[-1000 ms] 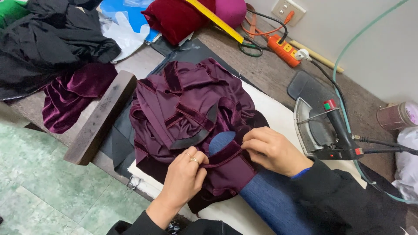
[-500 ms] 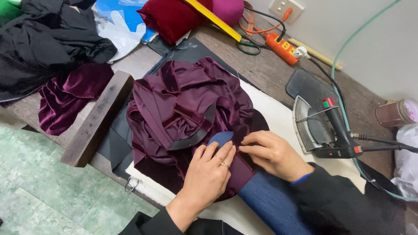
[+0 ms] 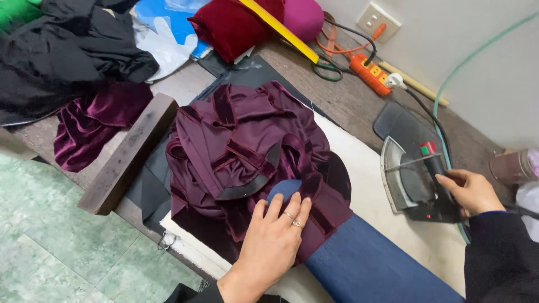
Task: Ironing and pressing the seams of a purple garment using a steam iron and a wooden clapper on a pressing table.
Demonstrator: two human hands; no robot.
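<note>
Left hand flat, fingers spread, pressing maroon velvet garment over blue padded arm; bulk of garment bunched beyond fingertips. Right hand curled around handle of iron, well right of garment. Beneath: white pressing pad, worktable. Beyond: black cloth, orange power strip, white wall.

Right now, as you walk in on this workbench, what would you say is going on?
A person is pressing a garment. The left hand lies flat on a crumpled dark purple velvet garment, holding its edge down over a blue padded pressing arm. The right hand grips the handle of an iron resting beside it on the white pad. More purple velvet and black cloth lie piled at the far left.
</note>
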